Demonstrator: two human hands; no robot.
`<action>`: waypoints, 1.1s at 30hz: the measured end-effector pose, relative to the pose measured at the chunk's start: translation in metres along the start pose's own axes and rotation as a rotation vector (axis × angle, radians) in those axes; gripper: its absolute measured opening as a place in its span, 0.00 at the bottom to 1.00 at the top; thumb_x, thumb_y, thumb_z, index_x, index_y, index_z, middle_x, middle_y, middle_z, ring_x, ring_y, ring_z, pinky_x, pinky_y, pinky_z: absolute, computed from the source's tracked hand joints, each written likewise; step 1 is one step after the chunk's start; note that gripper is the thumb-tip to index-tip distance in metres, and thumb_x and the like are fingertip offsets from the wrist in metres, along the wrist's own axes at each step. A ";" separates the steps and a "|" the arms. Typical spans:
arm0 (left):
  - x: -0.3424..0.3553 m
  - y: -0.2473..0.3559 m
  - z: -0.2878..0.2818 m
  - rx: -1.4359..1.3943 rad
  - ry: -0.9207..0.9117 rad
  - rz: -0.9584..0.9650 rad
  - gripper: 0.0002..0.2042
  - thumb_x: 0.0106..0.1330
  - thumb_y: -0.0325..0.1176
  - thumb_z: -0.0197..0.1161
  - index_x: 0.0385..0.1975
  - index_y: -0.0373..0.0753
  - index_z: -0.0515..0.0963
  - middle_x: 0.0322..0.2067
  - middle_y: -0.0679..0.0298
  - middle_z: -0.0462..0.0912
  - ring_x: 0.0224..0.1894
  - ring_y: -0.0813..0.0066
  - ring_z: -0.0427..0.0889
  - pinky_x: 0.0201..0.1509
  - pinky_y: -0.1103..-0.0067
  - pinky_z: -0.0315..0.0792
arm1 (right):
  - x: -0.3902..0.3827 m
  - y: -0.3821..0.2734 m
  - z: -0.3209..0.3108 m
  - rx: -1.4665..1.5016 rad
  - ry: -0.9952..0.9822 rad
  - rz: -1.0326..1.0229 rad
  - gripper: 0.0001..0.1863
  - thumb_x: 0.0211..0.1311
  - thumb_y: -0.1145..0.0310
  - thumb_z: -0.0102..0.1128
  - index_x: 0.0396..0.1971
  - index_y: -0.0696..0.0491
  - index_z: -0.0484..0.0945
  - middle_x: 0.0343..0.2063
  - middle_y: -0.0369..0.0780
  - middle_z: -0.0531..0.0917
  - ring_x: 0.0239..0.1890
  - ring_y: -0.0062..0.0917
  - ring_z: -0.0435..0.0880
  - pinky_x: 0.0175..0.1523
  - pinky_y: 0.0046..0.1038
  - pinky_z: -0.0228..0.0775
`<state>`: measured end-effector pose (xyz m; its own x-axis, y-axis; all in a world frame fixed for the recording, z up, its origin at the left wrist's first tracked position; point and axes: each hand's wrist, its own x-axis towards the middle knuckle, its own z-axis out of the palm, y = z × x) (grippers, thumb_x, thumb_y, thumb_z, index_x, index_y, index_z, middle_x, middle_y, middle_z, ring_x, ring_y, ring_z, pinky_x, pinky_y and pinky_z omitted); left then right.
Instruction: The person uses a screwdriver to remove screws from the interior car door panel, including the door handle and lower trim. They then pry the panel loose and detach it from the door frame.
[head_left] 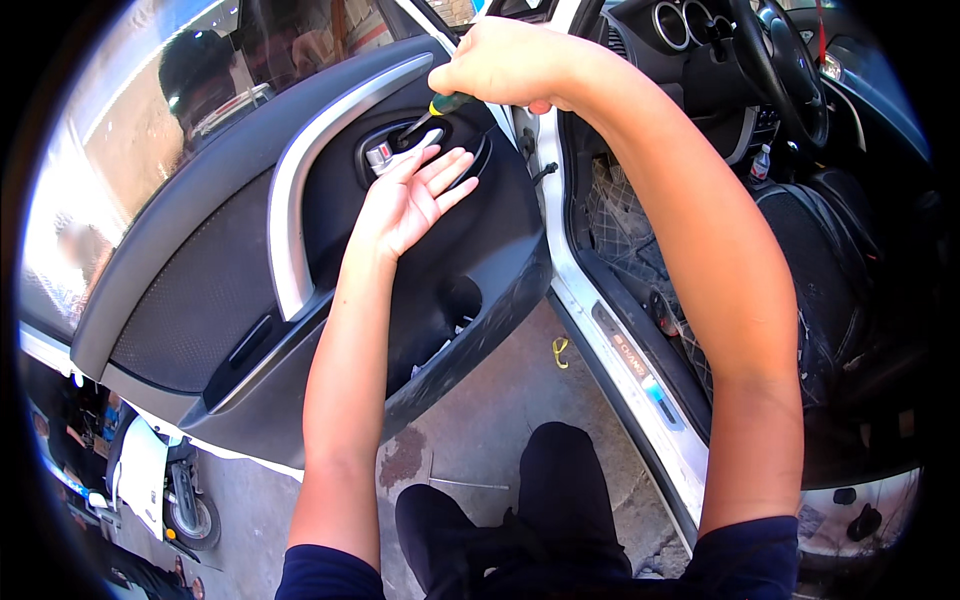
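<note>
In my right hand (505,65) is a screwdriver (448,103) with a green and yellow handle, my fingers closed round it. Its shaft slants down to the left into the dark recess around the silver inside door handle (412,152). My left hand (408,205) is just below that handle, palm up and fingers spread, holding nothing that I can see. Its fingertips overlap the handle's lower edge; whether they touch it I cannot tell. Both hands are at the black door panel (210,270) of an open car door, where a curved silver grip (285,210) runs beside the recess.
To the right is the door sill (640,370), with the seat (810,260) and steering wheel (790,70) beyond. A yellow strip (560,352) and a thin rod (470,485) lie on the concrete near my legs. A white scooter (145,475) and a person's feet (190,585) are at lower left.
</note>
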<state>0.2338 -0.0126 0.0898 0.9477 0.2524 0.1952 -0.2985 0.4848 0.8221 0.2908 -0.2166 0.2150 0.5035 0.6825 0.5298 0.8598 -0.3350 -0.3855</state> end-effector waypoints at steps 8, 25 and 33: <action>0.004 0.003 -0.001 -0.226 0.088 -0.095 0.24 0.78 0.30 0.45 0.65 0.19 0.54 0.64 0.33 0.65 0.69 0.42 0.67 0.73 0.50 0.62 | -0.008 0.010 -0.004 0.231 0.072 -0.081 0.19 0.54 0.54 0.61 0.22 0.57 0.79 0.10 0.33 0.66 0.09 0.15 0.59 0.14 0.22 0.51; 0.007 0.000 -0.008 -0.129 -0.093 -0.076 0.22 0.81 0.42 0.40 0.59 0.28 0.69 0.59 0.47 0.76 0.63 0.55 0.76 0.70 0.55 0.68 | -0.076 0.037 0.072 0.408 0.348 0.013 0.22 0.58 0.60 0.60 0.44 0.62 0.85 0.28 0.53 0.86 0.32 0.41 0.88 0.42 0.35 0.80; 0.007 -0.002 -0.020 -0.089 -0.147 -0.050 0.13 0.79 0.36 0.49 0.51 0.35 0.75 0.51 0.56 0.84 0.58 0.64 0.81 0.68 0.59 0.71 | -0.077 0.024 0.077 0.435 0.388 -0.010 0.23 0.58 0.56 0.60 0.41 0.63 0.85 0.26 0.53 0.85 0.30 0.43 0.87 0.41 0.35 0.79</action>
<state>0.2386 0.0049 0.0788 0.9660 0.1036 0.2368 -0.2529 0.5676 0.7835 0.2656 -0.2273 0.1067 0.5609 0.3683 0.7414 0.7915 0.0240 -0.6107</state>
